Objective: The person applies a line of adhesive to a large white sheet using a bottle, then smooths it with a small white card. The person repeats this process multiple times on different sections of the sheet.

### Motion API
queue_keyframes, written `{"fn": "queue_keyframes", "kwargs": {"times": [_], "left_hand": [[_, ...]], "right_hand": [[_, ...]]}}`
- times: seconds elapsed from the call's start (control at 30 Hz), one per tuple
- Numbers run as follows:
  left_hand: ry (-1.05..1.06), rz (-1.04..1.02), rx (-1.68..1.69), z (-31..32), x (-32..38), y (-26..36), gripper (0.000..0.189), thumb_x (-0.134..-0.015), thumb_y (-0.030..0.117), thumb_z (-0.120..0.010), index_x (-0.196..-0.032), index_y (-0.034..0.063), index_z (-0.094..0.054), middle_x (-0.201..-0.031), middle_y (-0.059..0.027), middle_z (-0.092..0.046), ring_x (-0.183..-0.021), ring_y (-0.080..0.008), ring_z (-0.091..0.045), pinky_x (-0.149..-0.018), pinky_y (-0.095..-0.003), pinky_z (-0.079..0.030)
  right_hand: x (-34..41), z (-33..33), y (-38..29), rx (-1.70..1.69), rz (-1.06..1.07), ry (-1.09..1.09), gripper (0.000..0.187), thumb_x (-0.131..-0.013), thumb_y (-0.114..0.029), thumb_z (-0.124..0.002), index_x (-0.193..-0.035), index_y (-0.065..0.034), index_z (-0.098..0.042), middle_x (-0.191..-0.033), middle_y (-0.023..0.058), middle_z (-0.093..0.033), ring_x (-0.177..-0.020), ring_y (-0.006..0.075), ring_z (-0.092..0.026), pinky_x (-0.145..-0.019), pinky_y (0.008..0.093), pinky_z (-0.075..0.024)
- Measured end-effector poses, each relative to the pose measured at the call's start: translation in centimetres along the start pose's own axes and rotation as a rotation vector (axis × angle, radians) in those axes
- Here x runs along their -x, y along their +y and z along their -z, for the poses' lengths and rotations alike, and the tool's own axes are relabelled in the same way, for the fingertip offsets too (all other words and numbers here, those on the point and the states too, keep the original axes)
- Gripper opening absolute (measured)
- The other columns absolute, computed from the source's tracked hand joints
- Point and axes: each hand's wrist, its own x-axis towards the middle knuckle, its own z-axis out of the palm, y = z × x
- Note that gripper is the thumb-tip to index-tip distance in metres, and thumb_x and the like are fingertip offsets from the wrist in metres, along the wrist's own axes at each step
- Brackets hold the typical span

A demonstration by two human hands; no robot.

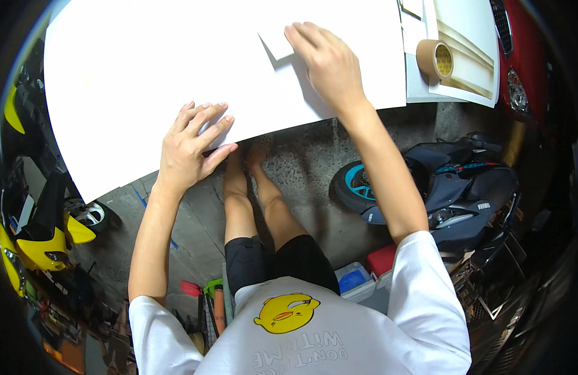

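Observation:
A large white sheet (129, 93) covers most of the surface before me, its glare hiding detail. My left hand (193, 143) rests palm down near its front edge, fingers spread, with nothing held. Farther back and to the right, my right hand (327, 61) is bent over a small white piece (277, 47) that casts a narrow shadow on the sheet. The fingertips are at the piece's right side; whether they grip it or only press on it cannot be told.
A roll of brown packing tape (434, 58) lies on papers (462, 84) at the right. Beyond stands a red vehicle (528, 56). A dark motorcycle (467, 192) is at the lower right, yellow vehicle parts (45, 248) at the left. Lidded plastic boxes (357, 281) sit below.

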Motion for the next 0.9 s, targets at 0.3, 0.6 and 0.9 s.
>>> {"fn": "queue_keyframes", "kwargs": {"times": [0.3,0.6,0.9], "left_hand": [[0.017,-0.001,-0.019,0.3,0.1,0.1,0.044,-0.086,0.038,-0.083,-0.124,0.0170,-0.077,-0.138,-0.0020,-0.069,-0.126,-0.0278,-0.064,-0.117,-0.0496,-0.049],[0.030,-0.004,-0.017,-0.1,0.6,-0.4,0.047,-0.084,0.035,-0.085,-0.127,0.0182,-0.077,-0.139,-0.0029,-0.069,-0.127,-0.0285,-0.065,-0.117,-0.0495,-0.049],[0.016,-0.009,-0.032,-0.1,0.6,-0.3,0.048,-0.083,0.034,-0.087,-0.128,0.0187,-0.077,-0.139,-0.0026,-0.069,-0.128,-0.0287,-0.064,-0.118,-0.0498,-0.048]], "right_hand": [[-1.5,3.6,7.6,0.125,-0.090,-0.077,0.032,-0.098,0.001,-0.063,-0.124,-0.0131,-0.074,-0.112,0.0091,-0.076,-0.100,0.0318,-0.073,-0.084,0.0422,-0.0603],[-0.1,1.6,7.8,0.208,-0.042,-0.109,0.033,-0.093,0.002,-0.065,-0.121,-0.0124,-0.076,-0.107,0.0079,-0.077,-0.097,0.0288,-0.074,-0.082,0.0410,-0.0605],[5.4,4.5,3.2,0.131,-0.135,-0.165,0.041,-0.082,0.011,-0.065,-0.118,-0.0069,-0.075,-0.108,0.0104,-0.076,-0.099,0.0297,-0.072,-0.086,0.0412,-0.0587]]}}
